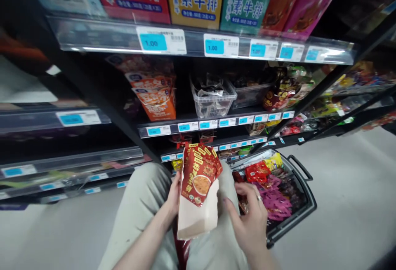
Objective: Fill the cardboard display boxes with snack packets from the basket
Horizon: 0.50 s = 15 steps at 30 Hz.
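My left hand point(174, 196) grips the left side of an open white cardboard box point(198, 221), held tilted over my knees. Inside it, at the far end, lie several red snack packets point(201, 175) fanned over one another, with a bowl of food printed on the front. To the right of the box is my right hand point(249, 216), a ring on one finger, its thumb and fingers apart and nothing seen in it. Close beyond that hand stands a dark basket point(309, 204) with red, yellow and purple packets point(274, 200) in it.
Ahead rises a shelf with price tags point(161, 41) and coloured cartons point(193, 0) on top. Below are orange snack bags point(156, 97) and a clear plastic tub point(213, 97). The basket's handle point(301, 167) sticks out at the right, above the grey floor point(346, 196).
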{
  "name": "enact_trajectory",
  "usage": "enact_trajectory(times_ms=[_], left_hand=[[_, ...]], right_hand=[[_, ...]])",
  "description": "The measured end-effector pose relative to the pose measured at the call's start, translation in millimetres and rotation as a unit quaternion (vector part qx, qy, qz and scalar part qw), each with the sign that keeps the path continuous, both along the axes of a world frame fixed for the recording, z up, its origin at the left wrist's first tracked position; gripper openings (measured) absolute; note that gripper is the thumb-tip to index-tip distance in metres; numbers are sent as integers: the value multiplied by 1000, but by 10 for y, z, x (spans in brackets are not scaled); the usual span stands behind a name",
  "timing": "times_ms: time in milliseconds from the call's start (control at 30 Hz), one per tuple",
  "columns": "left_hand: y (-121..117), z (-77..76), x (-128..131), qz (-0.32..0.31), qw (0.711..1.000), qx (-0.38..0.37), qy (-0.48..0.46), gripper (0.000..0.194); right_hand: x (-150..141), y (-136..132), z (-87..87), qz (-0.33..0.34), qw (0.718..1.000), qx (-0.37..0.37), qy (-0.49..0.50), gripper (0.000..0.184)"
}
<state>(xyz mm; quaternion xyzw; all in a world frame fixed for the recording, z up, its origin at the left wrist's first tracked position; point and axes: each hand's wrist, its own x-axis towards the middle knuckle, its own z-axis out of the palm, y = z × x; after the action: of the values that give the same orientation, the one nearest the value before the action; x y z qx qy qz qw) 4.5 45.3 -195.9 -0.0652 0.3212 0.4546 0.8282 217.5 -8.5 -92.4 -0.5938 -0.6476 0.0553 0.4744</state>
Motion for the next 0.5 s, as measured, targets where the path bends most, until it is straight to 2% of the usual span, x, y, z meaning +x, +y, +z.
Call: enact_trajectory(times_ms=[67,100,167,267,333,500], left_hand=[[-1,43,14,2,1000,-16,25,56],[5,66,22,-6,999,-23,28,62],[28,112,33,-20,999,-33,14,70],[74,169,42,-22,999,-36,-7,72],[98,205,44,-18,999,-37,-4,72],[107,316,54,-17,998,-57,9,69]], right_hand=[[-203,190,185,-20,997,44,-63,37],[-280,287,227,-32,992,66,-106,34],[-380,440,246,-50,972,90,-210,28],[-442,523,207,-76,932,66,-348,24],[-464,504,181,-95,918,31,-383,21],[-475,393,129,-108,917,-9,-383,28]])
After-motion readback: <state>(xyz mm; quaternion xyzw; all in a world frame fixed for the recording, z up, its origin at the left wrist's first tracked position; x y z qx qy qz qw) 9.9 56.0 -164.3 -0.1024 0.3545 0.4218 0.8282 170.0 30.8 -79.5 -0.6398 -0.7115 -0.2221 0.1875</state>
